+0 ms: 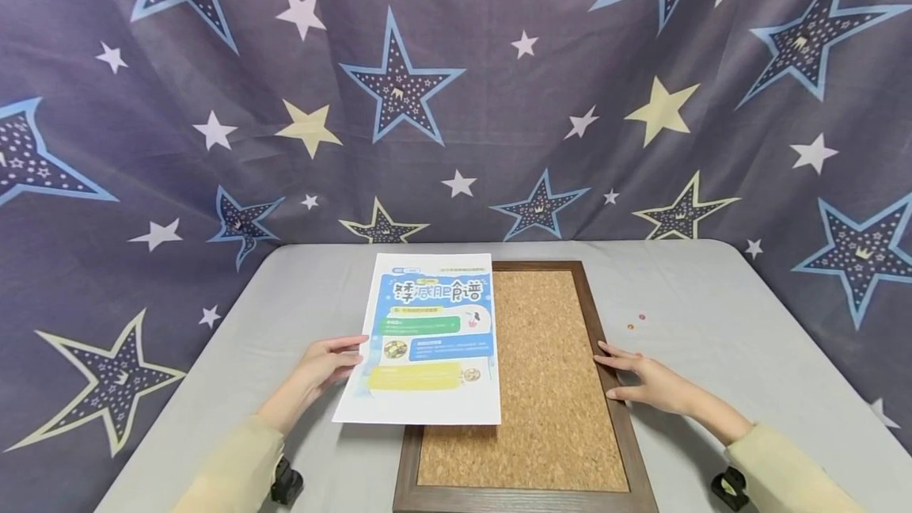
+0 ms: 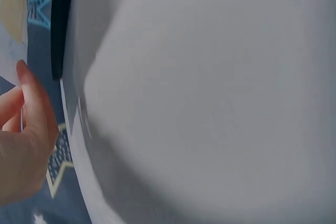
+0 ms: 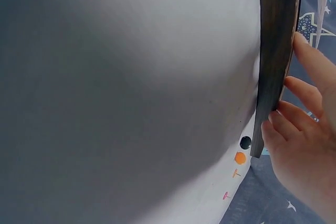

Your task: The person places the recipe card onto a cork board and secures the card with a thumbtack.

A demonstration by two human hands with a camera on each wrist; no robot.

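Fingers (image 1: 349,341) of the left hand (image 1: 321,370) are pinched on the nine o'clock edge of a printed sheet (image 1: 427,339). Only the rim is touched, maybe so that the words are not covered. Above the ten o'clock part of a cork board (image 1: 549,370) the sheet is held, and its nine o'clock side is hung out past the brown frame (image 1: 523,499). Below its six o'clock edge a shadow is cast, so it is probably lifted there; whether any of it is rested on the wood cannot be told.

With the right hand (image 1: 655,386), whose fingers are spread, the frame is touched on its three o'clock side and nothing is gripped. This is perhaps done so that the board cannot slide. Toward twelve o'clock from that hand, two tiny coloured bits (image 1: 630,327) are laid on the grey table (image 1: 712,299).

White paper is used for the sheet. Big letters are printed near twelve o'clock on a blue patch. Under them green, blue and yellow bars are stacked, with little pictures beside them.
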